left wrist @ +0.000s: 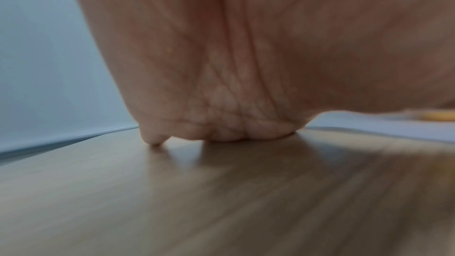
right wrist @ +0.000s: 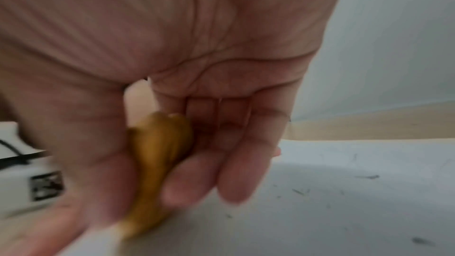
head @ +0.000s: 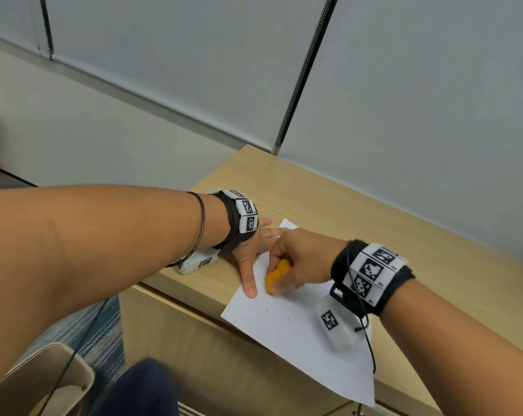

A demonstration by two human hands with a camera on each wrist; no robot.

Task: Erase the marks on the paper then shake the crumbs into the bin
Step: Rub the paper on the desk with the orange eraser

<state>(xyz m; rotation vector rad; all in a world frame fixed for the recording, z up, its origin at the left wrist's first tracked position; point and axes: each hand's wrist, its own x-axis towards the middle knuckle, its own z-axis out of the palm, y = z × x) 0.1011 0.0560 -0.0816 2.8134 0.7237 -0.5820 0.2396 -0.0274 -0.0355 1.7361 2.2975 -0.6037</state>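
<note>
A white sheet of paper [head: 299,331] lies on the wooden desk [head: 359,211], its near corner hanging past the front edge. My right hand [head: 296,259] grips an orange eraser [head: 276,276], whose lower end presses on the paper. The right wrist view shows the eraser [right wrist: 157,163] held between thumb and fingers [right wrist: 236,163], with dark crumbs [right wrist: 369,177] scattered on the paper [right wrist: 344,211]. My left hand [head: 251,250] lies flat, fingers spread, thumb pressing the paper's left edge. Two faint marks [head: 267,310] remain in view below the eraser.
A beige bin [head: 44,382] stands on the floor at the lower left, beside the desk's front panel. Grey blinds [head: 404,100] back the desk closely. A white tagged device [head: 335,325] hangs under my right wrist over the paper.
</note>
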